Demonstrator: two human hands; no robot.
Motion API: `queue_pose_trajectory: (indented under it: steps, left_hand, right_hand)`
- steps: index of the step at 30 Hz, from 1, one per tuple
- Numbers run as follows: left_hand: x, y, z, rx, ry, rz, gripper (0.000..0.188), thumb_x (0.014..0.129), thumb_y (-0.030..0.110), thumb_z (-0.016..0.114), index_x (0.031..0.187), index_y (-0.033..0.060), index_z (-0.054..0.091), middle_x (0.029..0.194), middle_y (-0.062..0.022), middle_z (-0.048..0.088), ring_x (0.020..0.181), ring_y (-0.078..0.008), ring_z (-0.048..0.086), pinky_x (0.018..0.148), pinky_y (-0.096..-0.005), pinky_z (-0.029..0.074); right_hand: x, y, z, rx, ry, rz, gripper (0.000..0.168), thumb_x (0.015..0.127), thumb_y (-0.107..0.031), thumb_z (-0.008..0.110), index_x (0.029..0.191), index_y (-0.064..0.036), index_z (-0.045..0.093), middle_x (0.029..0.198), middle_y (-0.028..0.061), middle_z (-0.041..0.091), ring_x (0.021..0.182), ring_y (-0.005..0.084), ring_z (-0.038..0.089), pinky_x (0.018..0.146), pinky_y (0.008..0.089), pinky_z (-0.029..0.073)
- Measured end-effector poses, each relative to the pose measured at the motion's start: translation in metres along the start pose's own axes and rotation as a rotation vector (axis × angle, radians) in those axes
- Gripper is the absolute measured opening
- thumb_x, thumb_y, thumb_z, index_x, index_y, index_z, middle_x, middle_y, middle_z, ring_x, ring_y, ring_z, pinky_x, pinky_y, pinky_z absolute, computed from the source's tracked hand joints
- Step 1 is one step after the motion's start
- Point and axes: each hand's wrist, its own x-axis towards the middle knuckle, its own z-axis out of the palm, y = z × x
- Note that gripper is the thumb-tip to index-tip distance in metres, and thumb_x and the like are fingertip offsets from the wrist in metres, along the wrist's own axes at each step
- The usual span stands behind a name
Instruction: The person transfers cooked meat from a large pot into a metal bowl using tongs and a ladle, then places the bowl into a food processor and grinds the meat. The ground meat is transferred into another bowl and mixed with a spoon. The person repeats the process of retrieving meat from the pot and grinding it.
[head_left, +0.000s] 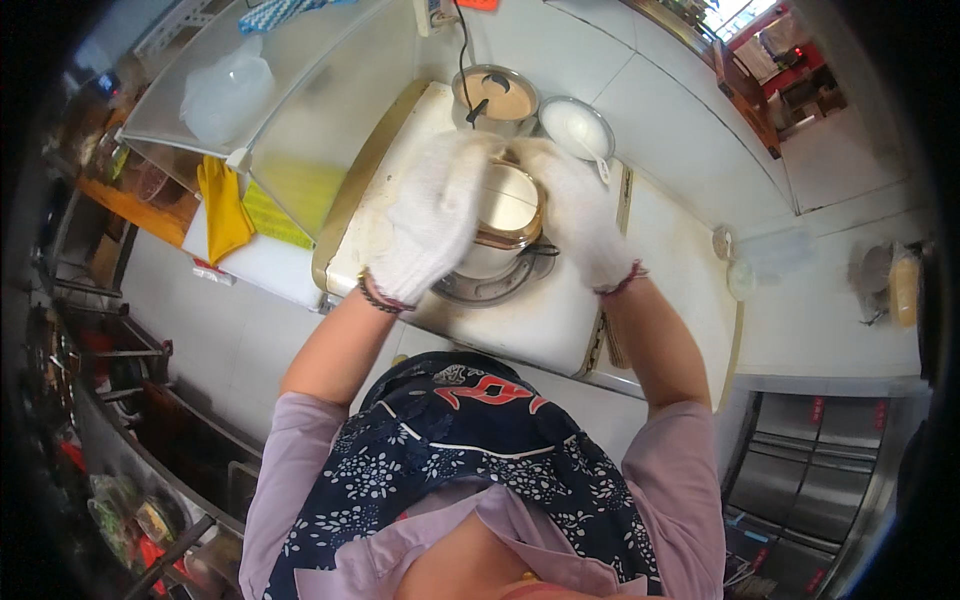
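A round appliance (510, 199) with a white disc-shaped top and a shiny amber-gold rim stands before me, on a grey metal ring (487, 291). My left hand (439, 206), in a white knitted glove, lies along its left side. On the other side is my right hand (574, 202), gloved the same way. The fingers of both hands come together above the far part of the rim. Motion blur and the gloves hide whether they grip it. Just beyond the fingers stands a metal pot (517, 105) of brown liquid with a dark handle or ladle in it.
Beside the pot, a bowl of white contents (566, 124) holds a white spoon (589, 150). A black cord (465, 60) hangs down to the pot. Everything stands on a white chest-like top (525, 322). At left are a translucent box (300, 127), a yellow rubber glove (223, 214) and a green-yellow cloth (289, 199).
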Motion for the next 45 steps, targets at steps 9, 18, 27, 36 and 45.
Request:
queue_pose_trajectory:
  steps: [9,18,27,36,45]
  left_hand:
    - [0.001,-0.015,0.018,0.014,-0.066,0.016,0.026,0.113,0.017,0.058,0.119,-0.0024,0.074,0.117,-0.0227,0.074,0.112,-0.0404,0.070,0.100,-0.0446,0.056]
    - [0.003,-0.011,0.018,0.128,-0.107,0.110,0.022,0.108,0.014,0.060,0.118,-0.0001,0.075,0.119,-0.0212,0.074,0.113,-0.0427,0.069,0.102,-0.0494,0.056]
    - [0.007,-0.014,0.022,0.084,-0.071,0.079,0.026,0.111,0.019,0.058,0.115,0.0010,0.077,0.114,-0.0211,0.074,0.110,-0.0411,0.069,0.098,-0.0482,0.056]
    - [-0.023,-0.029,0.028,0.617,-0.102,0.522,0.059,0.090,0.023,0.073,0.140,-0.0077,0.065,0.141,-0.0313,0.066,0.125,-0.0480,0.067,0.110,-0.0553,0.054]
    - [-0.010,0.018,0.060,0.454,-0.070,0.464,0.035,0.090,0.023,0.070,0.116,-0.0008,0.067,0.113,-0.0230,0.065,0.107,-0.0426,0.068,0.090,-0.0482,0.059]
  right_hand:
    - [-0.001,0.009,0.045,0.327,0.234,0.099,0.029,0.099,-0.019,0.066,0.121,-0.002,0.073,0.110,0.0070,0.072,0.105,0.0148,0.065,0.096,0.0311,0.053]
    - [-0.001,0.014,0.044,0.328,0.207,0.076,0.033,0.100,-0.016,0.065,0.129,-0.001,0.068,0.115,0.0059,0.071,0.106,0.0138,0.066,0.096,0.0314,0.054]
    - [0.002,0.018,0.042,0.298,0.230,0.073,0.040,0.098,-0.019,0.069,0.133,0.000,0.069,0.115,0.0069,0.071,0.106,0.0146,0.066,0.096,0.0318,0.054]
    - [-0.028,0.002,0.022,-0.224,0.156,-0.214,0.029,0.101,-0.010,0.062,0.128,0.000,0.069,0.127,0.0165,0.068,0.122,0.0276,0.064,0.109,0.0403,0.050]
    - [-0.045,0.003,-0.031,-0.605,0.107,-0.607,0.035,0.100,-0.014,0.069,0.132,-0.001,0.069,0.128,0.0138,0.070,0.115,0.0296,0.067,0.099,0.0408,0.055]
